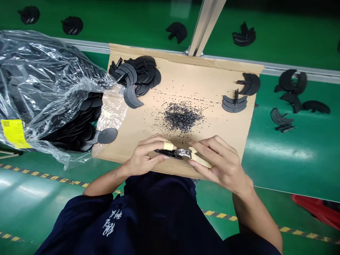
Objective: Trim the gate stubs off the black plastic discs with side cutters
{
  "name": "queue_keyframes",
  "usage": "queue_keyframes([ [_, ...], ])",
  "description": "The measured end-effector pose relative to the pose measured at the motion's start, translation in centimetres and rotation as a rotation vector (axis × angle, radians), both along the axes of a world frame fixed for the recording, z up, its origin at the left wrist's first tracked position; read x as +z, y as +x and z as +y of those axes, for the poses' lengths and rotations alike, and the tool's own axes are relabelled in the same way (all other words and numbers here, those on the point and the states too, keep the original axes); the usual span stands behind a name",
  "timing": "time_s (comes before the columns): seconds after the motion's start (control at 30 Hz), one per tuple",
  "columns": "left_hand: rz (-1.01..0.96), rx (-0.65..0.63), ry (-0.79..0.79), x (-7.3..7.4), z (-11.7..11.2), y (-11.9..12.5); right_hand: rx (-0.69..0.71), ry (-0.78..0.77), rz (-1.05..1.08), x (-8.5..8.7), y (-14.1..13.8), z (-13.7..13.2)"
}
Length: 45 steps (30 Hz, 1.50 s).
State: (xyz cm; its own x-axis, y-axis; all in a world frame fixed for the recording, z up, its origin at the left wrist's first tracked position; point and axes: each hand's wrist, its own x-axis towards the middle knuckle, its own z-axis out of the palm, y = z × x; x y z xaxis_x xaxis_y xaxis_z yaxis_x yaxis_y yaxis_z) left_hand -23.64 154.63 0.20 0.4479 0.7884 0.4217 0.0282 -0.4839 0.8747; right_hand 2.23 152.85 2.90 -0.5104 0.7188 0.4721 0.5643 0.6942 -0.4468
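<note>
Near the front edge of the cardboard sheet [207,81], my left hand [146,154] grips a black plastic part [170,153] between thumb and fingers. Yellowish tape wraps one of its fingers. My right hand [220,161] is closed around the pale yellow handles of a pair of side cutters [183,152]. The metal jaws meet the right end of the part; whether they bite into it is too small to tell. Just beyond both hands lies a heap of small black clippings [183,117], scattered over the cardboard.
Curved black parts [143,74] are piled at the cardboard's back left, with two more [235,102] at its right. A clear plastic bag [53,81] of black discs stands at the left. Loose parts [292,81] lie on the green table, and a metal post [204,28] rises behind.
</note>
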Motion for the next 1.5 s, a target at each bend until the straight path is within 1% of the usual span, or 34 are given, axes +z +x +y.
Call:
queue_keyframes([
  [0.2, 0.000, 0.021, 0.017, -0.4, 0.0, 0.1, -0.030, 0.061, -0.112, 0.4, 0.0, 0.0],
  [0.37, 0.029, 0.081, 0.067, -0.8, 0.4, 0.0, -0.036, 0.013, -0.034, -0.6, -0.2, 0.2],
  [0.43, 0.086, 0.078, 0.107, -0.5, 0.5, -0.1, -0.081, 0.034, -0.045, -0.9, -0.3, 0.3],
  [0.5, 0.187, 0.059, 0.162, -0.1, 0.7, -0.2, -0.131, 0.067, -0.119, -0.9, -0.5, 0.3],
  [0.57, 0.314, 0.057, 0.255, 0.3, 1.0, -0.2, -0.171, 0.077, -0.195, -0.7, -0.7, 0.3],
  [0.67, 0.451, 0.119, 0.395, 0.4, 2.0, -0.3, -0.246, 0.034, -0.212, -0.5, -0.5, 0.3],
  [0.73, 0.434, 0.165, 0.421, 0.1, 2.8, -0.4, -0.297, -0.036, -0.130, -0.7, -0.3, 0.3],
  [0.8, 0.358, 0.190, 0.388, -0.3, 3.5, -0.4, -0.309, -0.137, 0.012, -1.0, -0.1, 0.2],
  [0.87, 0.270, 0.196, 0.336, -0.6, 3.9, -0.4, -0.280, -0.211, 0.153, -1.4, -0.2, 0.1],
  [0.93, 0.189, 0.185, 0.283, -0.9, 3.9, -0.3, -0.230, -0.224, 0.223, -1.8, -0.6, 0.1],
  [1.1, 0.049, 0.149, 0.132, -1.6, 3.1, -0.2, -0.083, -0.130, 0.206, -1.9, -1.6, 0.2],
  [1.2, 0.012, 0.151, 0.115, -1.7, 2.8, -0.2, -0.025, -0.044, 0.172, -2.0, -1.9, 0.4],
  [1.27, 0.040, 0.167, 0.158, -1.6, 2.7, -0.2, -0.031, 0.018, 0.123, -2.2, -2.3, 0.5],
  [1.37, 0.206, 0.209, 0.272, -1.3, 2.7, -0.3, -0.062, 0.093, 0.063, -2.4, -2.9, 0.4],
  [1.43, 0.291, 0.209, 0.320, -1.1, 2.7, -0.4, -0.025, 0.078, 0.099, -2.4, -3.2, 0.2],
  [1.5, 0.296, 0.180, 0.289, -1.1, 2.7, -0.7, 0.041, 0.005, 0.195, -2.1, -3.0, 0.0],
])
